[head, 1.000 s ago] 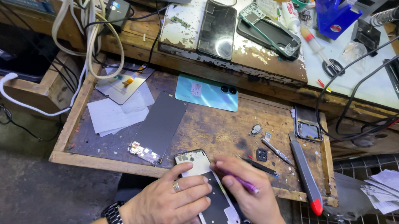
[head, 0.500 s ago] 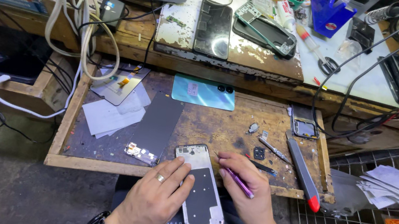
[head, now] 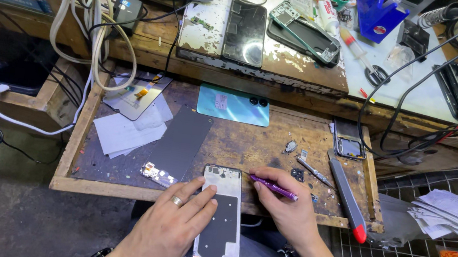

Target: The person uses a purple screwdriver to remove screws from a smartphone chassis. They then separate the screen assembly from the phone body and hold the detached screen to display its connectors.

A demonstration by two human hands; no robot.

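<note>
Fingers of our left hand (head: pixel 168 232) lay spread and flat over the opened phone frame (head: pixel 221 216), pinning its left edge where it straddled the front lip of the wooden tray (head: pixel 118 190) and our lap. Our right hand (head: pixel 288 213) pinched a purple tweezer (head: pixel 272 187) between thumb and forefinger, tip aimed at the upper right corner of the frame, just beyond our right fingertips.

Doing this well, we judged, meant keeping the left palm heavy so the frame could not rock on the tray lip, and bringing the tip in shallow rather than steep — a steep angle risked gouging the board near the top. Small, slow moves seemed wiser than levering.

Just left of our left fingers sat a small white component board (head: pixel 158 173) on a dark mat (head: pixel 181 140). Farther ahead lay a light blue back cover (head: pixel 233 105). To the right of our right hand rested a grey utility knife with a red end (head: pixel 347 196) — near enough to snag a sleeve, we thought.
</note>
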